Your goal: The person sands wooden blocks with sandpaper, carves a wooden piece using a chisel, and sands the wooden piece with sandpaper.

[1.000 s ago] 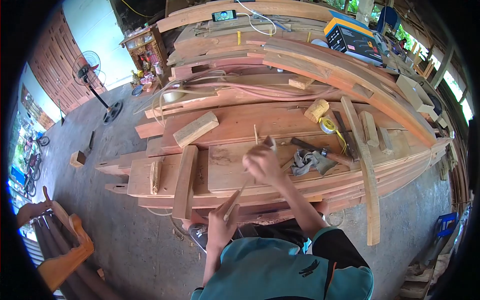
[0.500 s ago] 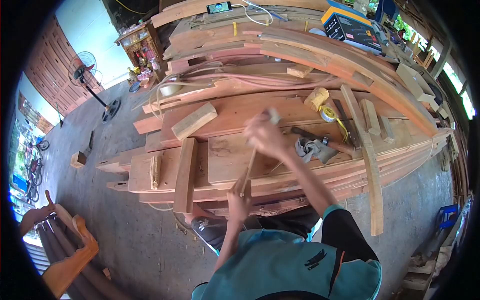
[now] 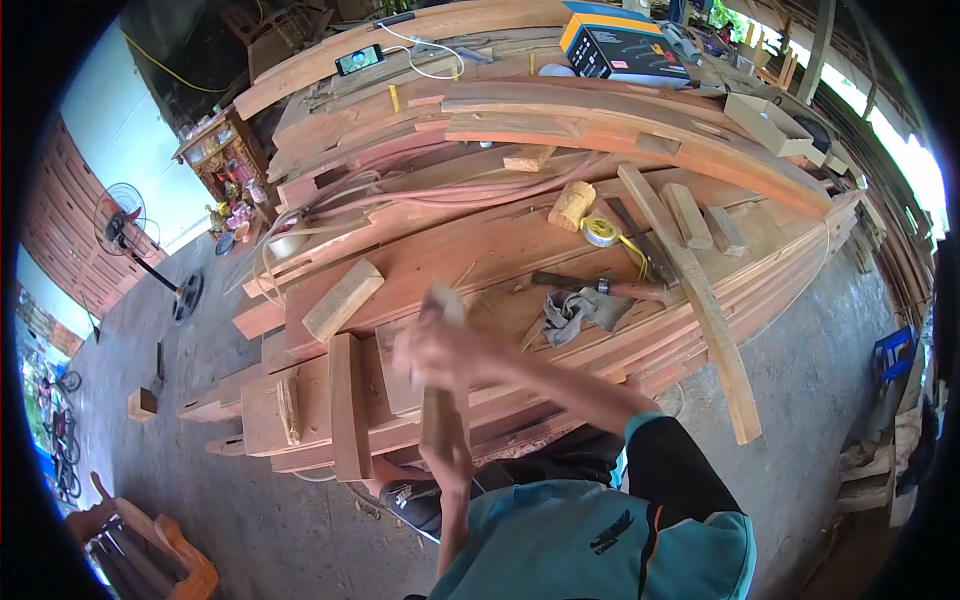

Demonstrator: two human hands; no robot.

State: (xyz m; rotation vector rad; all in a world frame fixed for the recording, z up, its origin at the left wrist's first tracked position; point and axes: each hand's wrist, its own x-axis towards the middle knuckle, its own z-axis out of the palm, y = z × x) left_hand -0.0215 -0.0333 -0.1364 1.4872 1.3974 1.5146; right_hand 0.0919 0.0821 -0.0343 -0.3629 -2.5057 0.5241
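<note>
In front of my lap, my left hand (image 3: 450, 465) grips the near end of a short flat piece of wood (image 3: 441, 420), which stands tilted up away from me. My right hand (image 3: 435, 350), smeared by motion, is closed over the upper part of that piece. A pale, blurred end (image 3: 443, 300) sticks out beyond my right fingers; whether it belongs to the wood or to something else in that hand, I cannot tell. To the right, a grey cloth (image 3: 575, 315) lies beside a hammer (image 3: 635, 290) on the stacked planks (image 3: 400, 260).
A yellow tape measure (image 3: 600, 231), a round wood block (image 3: 572, 205) and a long batten (image 3: 690, 290) lie at right. Crosswise blocks (image 3: 348, 405) rest at left. Farther back are a curved beam (image 3: 620, 125), a phone (image 3: 360, 60) and a tool box (image 3: 625, 50). A fan (image 3: 125, 220) stands left.
My view has turned to the right. The wood piece, seen edge-on before, now shows its broad face, and my right hand has come down nearer my left hand.
</note>
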